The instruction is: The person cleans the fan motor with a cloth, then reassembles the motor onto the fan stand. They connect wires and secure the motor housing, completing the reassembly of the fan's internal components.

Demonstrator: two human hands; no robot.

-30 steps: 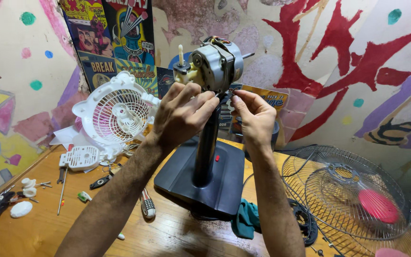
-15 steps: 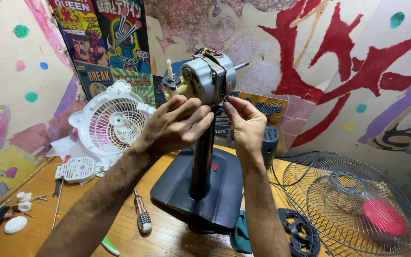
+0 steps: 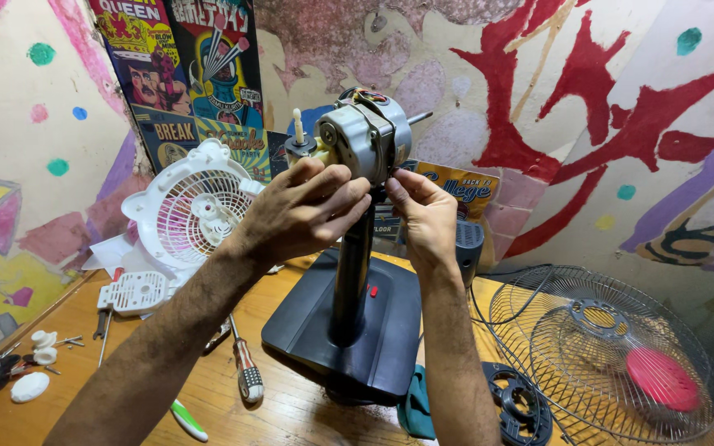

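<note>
1. Fan motor (image 3: 363, 136), bare of its housing, sits on top of a dark upright pole (image 3: 350, 277) that rises from a dark base (image 3: 349, 330) on the wooden table (image 3: 59, 396).
2. Left hand (image 3: 299, 216) lies against the near side of the motor with its fingers stretched toward the right, not closed around anything I can make out.
3. Right hand (image 3: 425, 216) comes up from below, thumb and forefinger brought together at the lower edge of the motor; whether they pinch a small part there is too fine to tell.
4. Tipping looks like a risk: the motor is heavy and high up, so a hard sideways push from either hand could rock the stand on its base.
5. Anything small worked loose at the motor could drop onto the table and be lost among the clutter.
6. A screwdriver (image 3: 244, 369) lies just left of the base, a white fan grille (image 3: 192, 211) leans at the wall, and a wire guard (image 3: 613, 347) with a pink hub (image 3: 661, 378) lies to the right, near enough for an elbow to knock.
</note>
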